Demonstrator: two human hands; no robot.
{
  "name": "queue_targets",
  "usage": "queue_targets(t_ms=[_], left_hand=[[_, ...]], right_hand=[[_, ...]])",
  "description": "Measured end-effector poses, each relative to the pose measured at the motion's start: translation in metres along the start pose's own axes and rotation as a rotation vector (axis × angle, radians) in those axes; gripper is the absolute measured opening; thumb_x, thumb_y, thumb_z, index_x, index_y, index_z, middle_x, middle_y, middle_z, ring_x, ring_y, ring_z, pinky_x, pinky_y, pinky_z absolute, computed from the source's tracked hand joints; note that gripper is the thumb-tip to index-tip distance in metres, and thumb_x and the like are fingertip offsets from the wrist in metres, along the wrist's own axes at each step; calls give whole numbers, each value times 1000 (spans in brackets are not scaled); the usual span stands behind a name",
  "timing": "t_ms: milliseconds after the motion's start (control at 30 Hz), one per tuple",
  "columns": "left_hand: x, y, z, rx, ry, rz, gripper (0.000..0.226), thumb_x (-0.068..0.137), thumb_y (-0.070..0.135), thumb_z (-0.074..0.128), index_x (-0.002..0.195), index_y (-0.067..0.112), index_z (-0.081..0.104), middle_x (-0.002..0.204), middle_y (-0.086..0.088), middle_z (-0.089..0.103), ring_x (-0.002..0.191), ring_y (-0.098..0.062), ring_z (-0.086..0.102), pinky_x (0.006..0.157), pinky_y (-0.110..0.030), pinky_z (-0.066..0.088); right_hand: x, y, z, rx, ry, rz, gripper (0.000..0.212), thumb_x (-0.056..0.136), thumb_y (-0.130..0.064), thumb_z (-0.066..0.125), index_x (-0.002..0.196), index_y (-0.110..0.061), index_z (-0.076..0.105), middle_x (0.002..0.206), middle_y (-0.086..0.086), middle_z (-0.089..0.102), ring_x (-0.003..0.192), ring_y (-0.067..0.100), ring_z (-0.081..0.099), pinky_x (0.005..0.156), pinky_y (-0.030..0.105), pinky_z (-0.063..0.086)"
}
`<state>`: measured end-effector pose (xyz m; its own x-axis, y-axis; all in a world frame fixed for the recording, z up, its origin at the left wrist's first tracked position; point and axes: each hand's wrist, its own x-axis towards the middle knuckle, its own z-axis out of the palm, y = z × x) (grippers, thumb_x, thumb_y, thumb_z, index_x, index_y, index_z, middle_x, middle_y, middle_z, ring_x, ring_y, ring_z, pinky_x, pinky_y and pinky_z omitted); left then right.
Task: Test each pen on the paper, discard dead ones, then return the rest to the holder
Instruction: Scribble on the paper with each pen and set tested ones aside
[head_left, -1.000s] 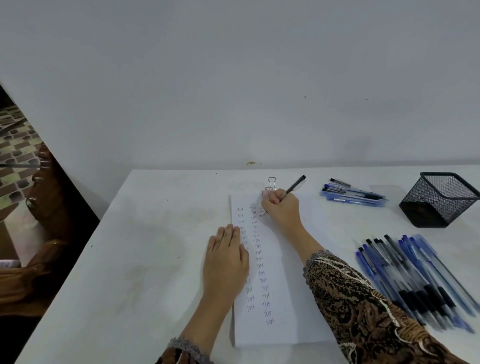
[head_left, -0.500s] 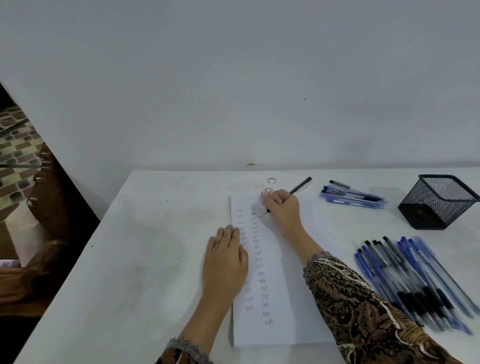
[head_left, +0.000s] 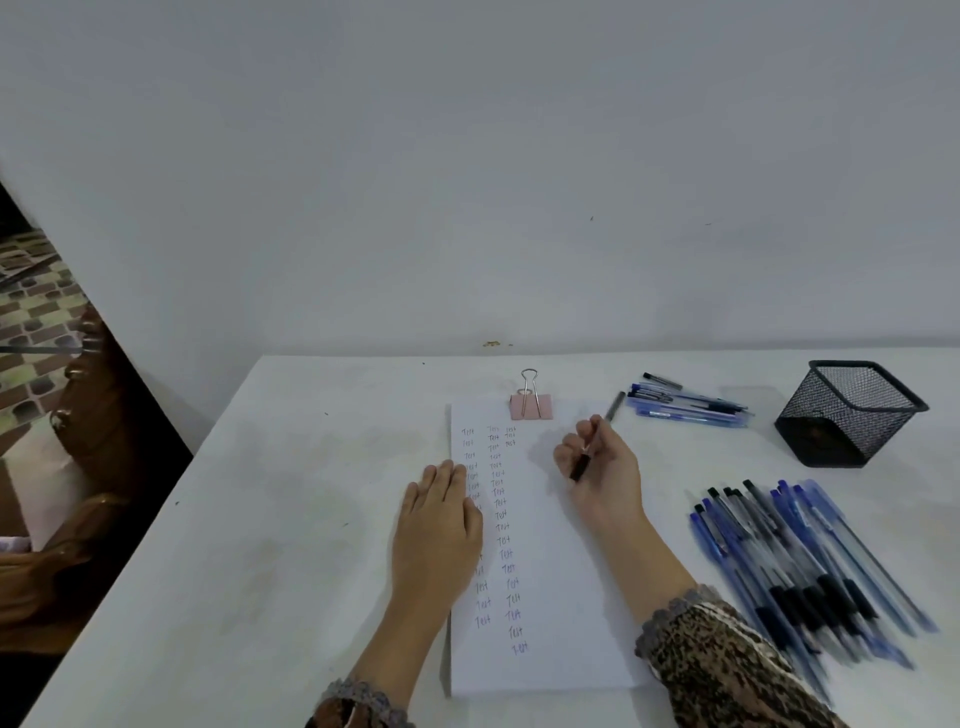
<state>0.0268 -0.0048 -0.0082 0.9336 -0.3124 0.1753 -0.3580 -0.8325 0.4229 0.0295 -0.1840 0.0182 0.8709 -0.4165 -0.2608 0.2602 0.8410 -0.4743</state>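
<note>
Gripping a pen (head_left: 616, 404) in the right hand (head_left: 597, 470), top aimed at the near pile (head_left: 685, 406); left hand (head_left: 439, 525) flat on paper (head_left: 550, 571).

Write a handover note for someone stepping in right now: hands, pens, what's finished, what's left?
Left hand: flat, pressing the white paper sheet at its left edge.
Right hand: grips a slim black pen over the sheet's right side.
Pink binder clip holds the sheet's top. Black wire-mesh holder at far right, no pens sticking out. Small group of blue and black pens beside it; big pile of blue and black pens nearer, right.
Done: three columns of "Test" scribbles.
To do: sort this pen, probably test the big pile, refill the holder.
</note>
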Motion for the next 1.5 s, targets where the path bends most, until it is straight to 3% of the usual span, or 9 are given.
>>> queue_targets(t_ms=[133, 433, 633, 767, 900, 1067, 1233, 1333, 1500], left_hand=[[-1, 0, 0, -15, 13, 2, 47, 99, 24, 27, 145, 16, 26, 154, 3, 23, 143, -11, 12, 118, -26, 5], [-5, 3, -4, -34, 10, -15, 46, 99, 22, 28, 144, 14, 29, 153, 1, 26, 143, -13, 16, 117, -26, 7], [-8, 8, -9, -43, -2, -34, 45, 99, 22, 28, 144, 14, 31, 151, 1, 28, 140, -17, 22, 116, -30, 16], [-9, 9, -11, -38, -1, -39, 45, 99, 22, 29, 143, 14, 32, 150, 1, 30, 138, -19, 26, 114, -32, 22], [-8, 10, -11, -27, -6, -44, 45, 99, 23, 28, 144, 15, 31, 151, 1, 29, 139, -18, 25, 115, -30, 21], [-8, 10, -9, -13, 5, -40, 44, 99, 21, 31, 142, 13, 34, 148, -1, 34, 136, -21, 31, 113, -32, 26], [-7, 9, -8, -7, 6, -34, 44, 98, 21, 33, 141, 12, 36, 146, -2, 37, 132, -23, 36, 111, -35, 30], [-7, 9, -7, -17, 6, -42, 44, 98, 20, 33, 141, 12, 36, 147, -2, 37, 133, -22, 34, 111, -35, 29], [-7, 7, -5, -36, 36, -38, 43, 98, 20, 34, 140, 12, 38, 147, -1, 37, 134, -22, 34, 113, -34, 27]], right_hand=[[-9, 2, -9, 85, 19, -14, 33, 100, -32, 35, 81, -18, 58, 51, -6, 48, 34, 9, 28, 36, 15, 26], [-26, 2, -1, -88, 198, -85, 30, 102, -22, 28, 74, -17, 37, 39, -10, 22, 29, 5, 16, 32, 13, 12], [-35, -13, 3, -197, 164, -51, 24, 102, -16, 30, 82, -14, 44, 50, -5, 34, 33, 8, 27, 34, 13, 24], [-44, -68, 2, -834, 148, -221, 19, 99, -16, 44, 107, -7, 59, 87, 5, 48, 63, 15, 46, 54, 24, 49], [-64, -139, -5, -1490, 358, -504, 25, 93, -15, 54, 112, -3, 65, 106, 15, 67, 93, 24, 57, 89, 37, 44], [-78, -168, -29, -1965, 391, -235, 24, 91, -12, 56, 104, 4, 67, 104, 22, 67, 101, 32, 60, 79, 27, 39], [-75, -161, -56, -2088, 389, -141, 27, 79, -18, 72, 102, -4, 67, 117, 15, 62, 111, 29, 55, 88, 29, 42], [-77, -164, -52, -2098, 399, -138, 25, 77, -23, 74, 94, -9, 62, 116, 15, 60, 95, 26, 53, 82, 30, 42], [-75, -189, 3, -2132, 259, -232, 33, 87, -31, 64, 108, -7, 61, 107, 12, 64, 90, 23, 55, 85, 31, 43]])
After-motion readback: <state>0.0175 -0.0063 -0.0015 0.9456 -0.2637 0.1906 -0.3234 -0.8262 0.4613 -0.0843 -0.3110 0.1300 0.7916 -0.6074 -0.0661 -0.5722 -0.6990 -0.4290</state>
